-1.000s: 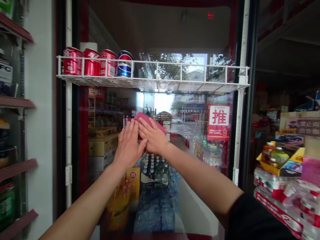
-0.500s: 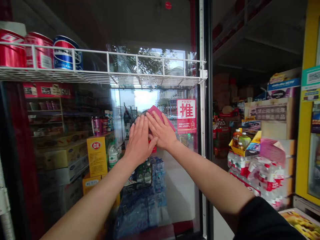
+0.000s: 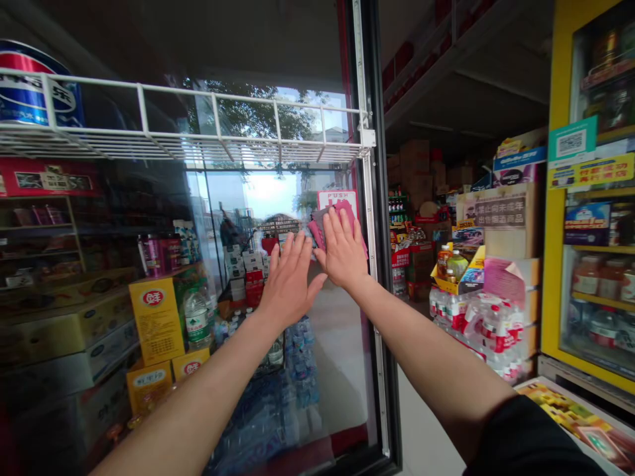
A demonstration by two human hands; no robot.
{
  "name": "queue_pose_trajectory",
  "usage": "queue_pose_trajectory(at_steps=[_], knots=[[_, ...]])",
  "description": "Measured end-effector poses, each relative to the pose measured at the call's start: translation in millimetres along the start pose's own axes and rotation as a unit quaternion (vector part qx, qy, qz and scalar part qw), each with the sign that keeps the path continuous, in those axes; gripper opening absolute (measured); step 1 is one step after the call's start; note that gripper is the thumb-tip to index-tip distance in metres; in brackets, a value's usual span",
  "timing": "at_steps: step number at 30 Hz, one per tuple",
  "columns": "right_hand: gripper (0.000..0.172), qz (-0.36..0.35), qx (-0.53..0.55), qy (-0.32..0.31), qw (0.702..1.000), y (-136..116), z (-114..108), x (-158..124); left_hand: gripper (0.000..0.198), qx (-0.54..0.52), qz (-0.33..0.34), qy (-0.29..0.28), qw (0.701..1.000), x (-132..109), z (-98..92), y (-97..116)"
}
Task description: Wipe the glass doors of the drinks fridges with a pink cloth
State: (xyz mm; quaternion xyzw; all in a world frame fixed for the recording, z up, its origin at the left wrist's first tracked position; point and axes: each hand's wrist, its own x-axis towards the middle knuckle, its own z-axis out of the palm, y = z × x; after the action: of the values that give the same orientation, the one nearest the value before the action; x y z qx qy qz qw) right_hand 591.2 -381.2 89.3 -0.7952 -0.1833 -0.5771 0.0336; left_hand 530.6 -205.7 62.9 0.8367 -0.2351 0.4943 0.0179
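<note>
Pink cloth on glass cooler door, upper centre of frame.
Right hand: flat open grip pressing the cloth under its fingers. Left hand: open, empty, just beside the cloth.

"PUSH" heads the door sign. Left of that sign, a yellow carton bears 鲜 in a red oval, and a Pepsi can shows its globe logo; right of it, a brown board reads 出售烟酒商品.
</note>
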Motion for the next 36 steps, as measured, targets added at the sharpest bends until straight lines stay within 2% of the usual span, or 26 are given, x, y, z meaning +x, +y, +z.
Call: queue_pose_trajectory(at_steps=[4,9,13,21,27,30,33,36], knots=[[0.085,0.043,0.006,0.01,0.999,7,0,-6,0.079,0.015,0.007,0.004,1.0,-1,1.4,5],[0.082,0.086,0.011,0.038,0.996,3,6,-14,0.079,0.011,0.013,0.025,1.0,-9,-1.8,6],[0.083,0.116,0.009,0.042,0.992,-3,13,-27,0.08,-0.001,0.004,0.027,1.0,-28,-2.3,5],[0.081,0.138,0.001,0.051,0.989,-12,29,-72,0.08,-0.018,-0.03,0.017,0.999,-77,0.3,0],[0.084,0.194,-0.01,0.079,0.978,-46,35,-72,0.079,-0.026,-0.056,0.027,0.998,-95,-2.5,-9],[0.084,0.156,0.017,0.068,0.985,-75,38,-64,0.081,-0.026,-0.065,0.035,0.997,-99,-7.1,-16],[0.082,0.064,0.049,0.039,0.996,-102,41,-58,0.081,-0.02,-0.078,0.04,0.996,-100,-12.4,-24],[0.078,-0.028,0.057,0.012,0.998,-112,42,-57,0.08,-0.017,-0.087,0.041,0.995,-101,-16.4,-31]])
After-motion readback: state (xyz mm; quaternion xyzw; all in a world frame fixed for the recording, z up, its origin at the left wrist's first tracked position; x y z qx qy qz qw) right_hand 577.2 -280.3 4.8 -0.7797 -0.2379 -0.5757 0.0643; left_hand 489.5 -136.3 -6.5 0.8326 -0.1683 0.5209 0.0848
